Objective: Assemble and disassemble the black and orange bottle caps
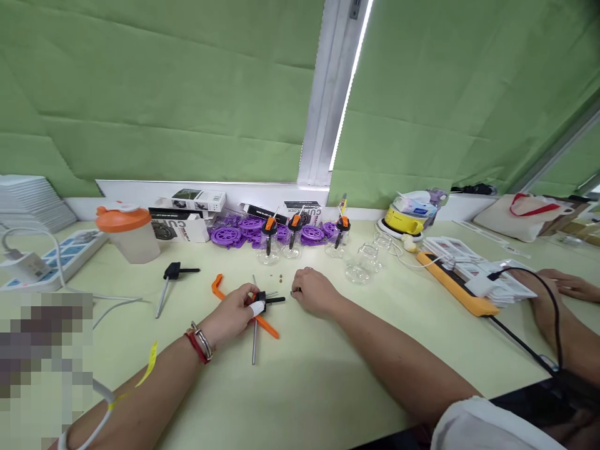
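The pale green counter (300, 387) fills the lower half of the view, backed by green blinds (164, 94). At ten o'clock stands a shaker bottle with an orange lid (127, 232), with a white power strip (60, 259) further out at nine o'clock. At twelve o'clock a heap of purple plastic wheels (244, 230) lies before flat boxes, and three small glass jars with orange-and-black caps (294, 240) stand just in front of them. At two o'clock sits a yellow appliance (407, 220), and at three o'clock an orange power strip (457, 286) lies beside another person's hand (569, 286). Near the centre, the left hand (233, 312), wearing a red cord and bracelet at the wrist, pinches a small black connector piece (265, 299) with a taped fingertip; it lies over an orange plastic strip (244, 309) and a grey metal rod (254, 328). The right hand (315, 290), curled narrow, rests on the counter, fingertips on a tiny part too small to identify. A black-headed rod (169, 280) lies apart at nine o'clock.
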Demonstrator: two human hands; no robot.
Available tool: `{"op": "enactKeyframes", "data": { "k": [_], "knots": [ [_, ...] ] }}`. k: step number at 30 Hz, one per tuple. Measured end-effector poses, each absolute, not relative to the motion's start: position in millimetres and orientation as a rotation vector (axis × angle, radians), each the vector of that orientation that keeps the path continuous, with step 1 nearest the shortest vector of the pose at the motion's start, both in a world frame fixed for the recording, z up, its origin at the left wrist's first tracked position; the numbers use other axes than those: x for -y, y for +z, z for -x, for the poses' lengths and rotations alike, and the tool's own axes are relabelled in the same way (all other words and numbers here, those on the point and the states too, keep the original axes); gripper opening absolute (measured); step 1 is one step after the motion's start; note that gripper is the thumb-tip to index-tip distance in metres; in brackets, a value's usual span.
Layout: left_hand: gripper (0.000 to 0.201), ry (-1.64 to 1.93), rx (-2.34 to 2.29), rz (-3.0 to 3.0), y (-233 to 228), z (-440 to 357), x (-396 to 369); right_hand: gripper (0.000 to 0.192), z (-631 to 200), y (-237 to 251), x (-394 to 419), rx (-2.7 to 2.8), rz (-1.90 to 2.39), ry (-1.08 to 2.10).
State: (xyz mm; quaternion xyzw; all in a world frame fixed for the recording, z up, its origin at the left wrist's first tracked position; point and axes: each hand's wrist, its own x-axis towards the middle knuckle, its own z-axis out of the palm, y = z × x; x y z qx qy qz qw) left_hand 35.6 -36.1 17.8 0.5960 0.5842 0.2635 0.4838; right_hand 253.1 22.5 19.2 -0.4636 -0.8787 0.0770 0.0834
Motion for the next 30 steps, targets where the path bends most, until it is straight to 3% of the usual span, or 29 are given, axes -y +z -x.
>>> {"op": "enactKeyframes", "data": {
  "k": [15,24,30],
  "knots": [
    [0.035,0.67,-1.415,-1.44,22,-37,37,0.013,-242,29,-37,2.845,1.378,0.13],
    [0.035,0.663,-1.395,-1.465,17,-35,35,0.02,-243,24,-53,2.415,1.333,0.649],
    [0.036,0.641,-1.42,-1.478,17,-34,35,0.016,-262,5,-78,1.746,1.347,0.981]
  ]
}}
